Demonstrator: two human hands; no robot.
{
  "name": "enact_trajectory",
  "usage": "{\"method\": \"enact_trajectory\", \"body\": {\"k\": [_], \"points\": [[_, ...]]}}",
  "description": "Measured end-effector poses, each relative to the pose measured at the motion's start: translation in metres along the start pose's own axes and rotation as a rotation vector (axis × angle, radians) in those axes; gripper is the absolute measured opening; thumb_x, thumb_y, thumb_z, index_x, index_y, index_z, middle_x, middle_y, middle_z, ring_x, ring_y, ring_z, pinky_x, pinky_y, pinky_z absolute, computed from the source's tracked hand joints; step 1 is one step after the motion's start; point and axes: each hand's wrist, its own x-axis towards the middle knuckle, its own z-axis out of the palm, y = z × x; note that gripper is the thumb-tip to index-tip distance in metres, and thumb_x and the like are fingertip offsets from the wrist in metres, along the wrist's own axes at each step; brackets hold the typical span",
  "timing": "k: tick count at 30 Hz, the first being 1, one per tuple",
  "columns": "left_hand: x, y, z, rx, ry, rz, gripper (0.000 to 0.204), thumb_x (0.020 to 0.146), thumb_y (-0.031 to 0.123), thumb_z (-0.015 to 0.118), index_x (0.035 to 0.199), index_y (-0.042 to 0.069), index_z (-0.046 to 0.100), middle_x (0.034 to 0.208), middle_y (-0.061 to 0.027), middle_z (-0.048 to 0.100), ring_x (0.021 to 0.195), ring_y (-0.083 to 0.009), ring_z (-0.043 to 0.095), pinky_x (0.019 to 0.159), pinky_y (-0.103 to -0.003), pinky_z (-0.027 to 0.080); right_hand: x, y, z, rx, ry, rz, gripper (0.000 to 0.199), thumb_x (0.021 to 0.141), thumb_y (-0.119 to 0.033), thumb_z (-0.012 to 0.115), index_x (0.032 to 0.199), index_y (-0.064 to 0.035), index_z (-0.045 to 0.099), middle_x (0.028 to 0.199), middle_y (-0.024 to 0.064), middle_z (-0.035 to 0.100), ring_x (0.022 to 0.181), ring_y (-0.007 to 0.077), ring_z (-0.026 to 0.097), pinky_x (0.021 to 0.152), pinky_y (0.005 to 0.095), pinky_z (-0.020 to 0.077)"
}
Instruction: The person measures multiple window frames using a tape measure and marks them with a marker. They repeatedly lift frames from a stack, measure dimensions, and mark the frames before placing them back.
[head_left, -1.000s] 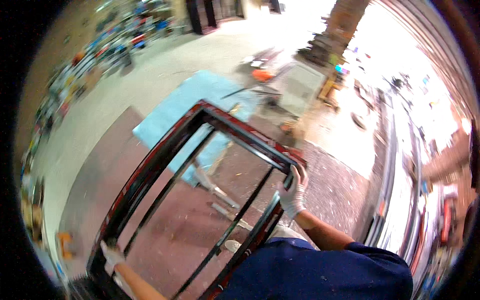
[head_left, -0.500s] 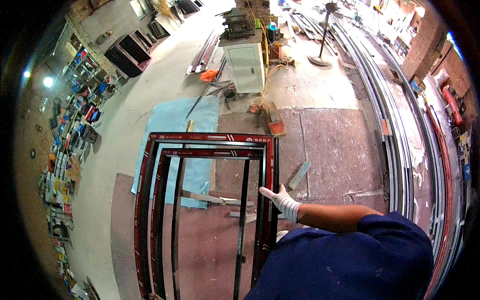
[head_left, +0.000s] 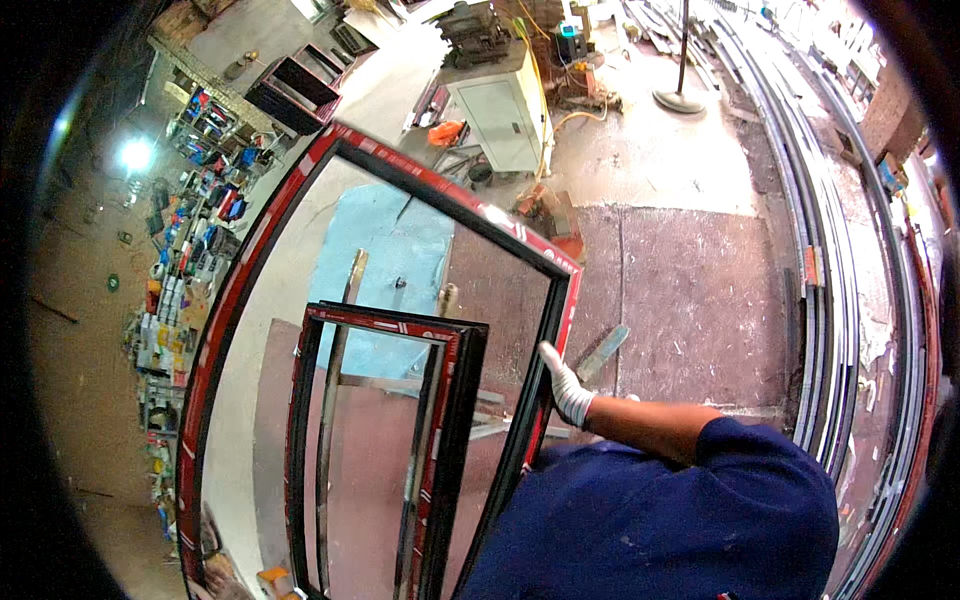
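Note:
A large dark window frame (head_left: pixel 440 184) with red protective film is tilted, its far corner raised. Its right bar is gripped by my right hand (head_left: pixel 567 388) in a striped white glove, thumb on the inner edge and the other fingers hidden behind. At the lower left edge, my left hand (head_left: pixel 222 572) shows only in part and blurred, closed around the left bar. Through the opening I see a smaller red-and-black frame (head_left: pixel 455 400), standing below and apart from the large one's far side. Long bars beneath it are partly hidden.
A light blue sheet (head_left: pixel 375 235) lies on the floor beyond the small frame. Farther off stands a white cabinet (head_left: pixel 500 115) with machinery on top. Long metal profiles (head_left: pixel 800 190) run along the right. Tools and boxes (head_left: pixel 185 310) crowd the left side. A pale strip (head_left: pixel 604 352) lies near my right hand.
The large frame has come up and swung left, tilting away from the smaller frame that sat within its outline. Both hands have moved with it, and the view has turned slightly.

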Motion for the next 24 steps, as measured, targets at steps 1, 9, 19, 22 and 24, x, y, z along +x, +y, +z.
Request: {"method": "enact_trajectory", "body": {"k": [1, 9, 19, 22, 24], "points": [[-0.021, -0.029, 0.092, 0.109, 0.144, 0.092, 0.063, 0.094, 0.038, 0.062, 0.140, -0.001, 0.045, 0.143, -0.0188, 0.044, 0.125, -0.0281, 0.050, 0.108, -0.040, 0.040, 0.006, -0.018, -0.024, 0.084, 0.039, -0.028, 0.090, 0.079, -0.076, 0.061, 0.134, -0.0052, 0.052, 0.118, 0.0075, 0.060, 0.104, 0.0205, 0.055, 0.093, 0.0353, 0.0430], [-0.213, -0.002, 0.401, 0.105, -0.090, 0.127, 0.060, 0.097, 0.023, 0.059, 0.146, -0.001, 0.036, 0.153, -0.0211, 0.029, 0.143, -0.0306, 0.030, 0.120, -0.040, 0.028, 0.000, -0.125, -0.099, 0.343, 0.137, 0.038, 0.106, 0.073, -0.088, 0.052, 0.142, -0.0071, 0.046, 0.139, 0.0141, 0.053, 0.119, 0.0314, 0.052, 0.105, 0.0409, 0.0403], [-0.234, -0.107, 0.581, 0.568, -0.460, 0.330, 0.052, 0.099, 0.027, 0.050, 0.146, 0.008, 0.043, 0.150, -0.0205, 0.040, 0.135, -0.0322, 0.044, 0.115, -0.045, 0.033, 0.071, -0.161, -0.197, 0.684, 0.263, -0.101, 0.100, 0.077, -0.083, 0.053, 0.145, -0.0108, 0.041, 0.140, 0.0127, 0.050, 0.125, 0.0319, 0.048, 0.109, 0.0429, 0.0374], [-0.229, -0.150, 0.656, 0.296, -0.577, -0.026, 0.063, 0.099, 0.040, 0.046, 0.145, -0.003, 0.039, 0.147, -0.0231, 0.043, 0.134, -0.0338, 0.045, 0.114, -0.044, 0.036, 0.096, -0.188, -0.200, 0.635, 0.317, -0.182, 0.105, 0.077, -0.086, 0.048, 0.148, -0.0107, 0.035, 0.145, 0.0130, 0.045, 0.129, 0.0333, 0.045, 0.111, 0.0462, 0.0343], [-0.158, -0.190, 0.677, 0.172, -0.797, -0.051, 0.061, 0.099, 0.041, 0.049, 0.140, -0.004, 0.045, 0.139, -0.0231, 0.050, 0.130, -0.0302, 0.050, 0.112, -0.042, 0.040, 0.112, -0.213, -0.192, 0.635, 0.332, -0.214, 0.111, 0.074, -0.090, 0.045, 0.151, -0.0095, 0.032, 0.147, 0.0136, 0.043, 0.131, 0.0349, 0.043, 0.113, 0.0476, 0.0315]]}}
